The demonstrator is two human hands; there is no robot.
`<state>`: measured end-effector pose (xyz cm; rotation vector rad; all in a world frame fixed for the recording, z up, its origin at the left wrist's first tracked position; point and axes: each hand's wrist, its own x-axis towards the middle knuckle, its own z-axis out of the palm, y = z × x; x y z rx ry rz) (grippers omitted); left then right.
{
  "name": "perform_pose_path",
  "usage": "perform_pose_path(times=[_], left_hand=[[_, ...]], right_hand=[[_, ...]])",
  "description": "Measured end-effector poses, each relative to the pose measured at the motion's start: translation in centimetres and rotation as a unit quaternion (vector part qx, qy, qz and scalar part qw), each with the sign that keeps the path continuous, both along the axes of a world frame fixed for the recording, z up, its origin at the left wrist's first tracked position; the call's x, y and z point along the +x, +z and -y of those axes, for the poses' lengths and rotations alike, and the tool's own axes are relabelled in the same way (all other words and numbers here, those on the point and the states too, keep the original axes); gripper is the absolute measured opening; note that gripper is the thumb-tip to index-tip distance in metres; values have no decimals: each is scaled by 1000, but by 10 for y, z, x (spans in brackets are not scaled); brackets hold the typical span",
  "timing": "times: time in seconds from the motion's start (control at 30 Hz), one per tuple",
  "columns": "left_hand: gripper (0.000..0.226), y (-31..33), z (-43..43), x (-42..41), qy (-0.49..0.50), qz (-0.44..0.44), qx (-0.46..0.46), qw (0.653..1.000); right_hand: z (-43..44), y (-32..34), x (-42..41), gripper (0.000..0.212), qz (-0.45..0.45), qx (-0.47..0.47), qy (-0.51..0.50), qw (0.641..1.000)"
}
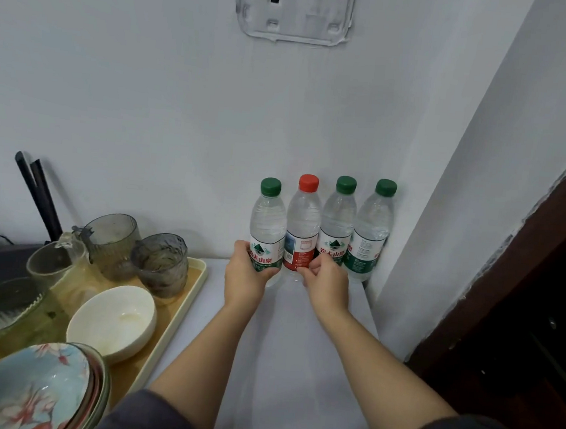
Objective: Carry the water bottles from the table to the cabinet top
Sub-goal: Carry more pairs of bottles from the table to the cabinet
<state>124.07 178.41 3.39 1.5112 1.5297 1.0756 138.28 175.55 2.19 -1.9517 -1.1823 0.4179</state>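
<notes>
Left grip [247, 269] is wrapped round the label of the green-cap bottle [267, 219]. Right grip [324, 279] is curled, fingertips pinching the red-cap bottle [303, 223] low on its label. Both bottles stand upright and touching on the white top [295, 369], by the look of it the cabinet top. Just right of the right grip are the third bottle [338, 219] and fourth bottle [373, 222], both green-capped, tight against the wall [148, 100].

The danger: this row is packed shoulder to shoulder, so a sideways nudge from either grip could tip a neighbour, domino fashion. That fingertip hold looks light and might slip. Left of the left grip sits a tray [196, 285], where a stray elbow could clip glass.

The count: four bottles, three green caps and one red; one tray, three glasses [111, 240], one white bowl [111, 322].
</notes>
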Motion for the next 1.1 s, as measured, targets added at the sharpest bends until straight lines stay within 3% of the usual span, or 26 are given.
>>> perform_pose_path(times=[0.27,0.5,0.83,1.0,1.1], left_hand=[[49,4,-23,11,16,-10,6,1000],[49,2,-22,13,19,-16,23,999],[51,1,-20,10,12,-6,19,1000],[80,-2,-10,5,-12,-1,-23,1000],[92,-7,10,1,-4,-105,-15,994]], right_hand=[[-7,-3,6,19,22,-14,14,1000],[-3,11,13,26,126,-63,9,990],[2,14,11,26,135,-66,23,988],[20,15,19,37,149,-98,59,982],[39,14,29,46,208,-108,78,969]])
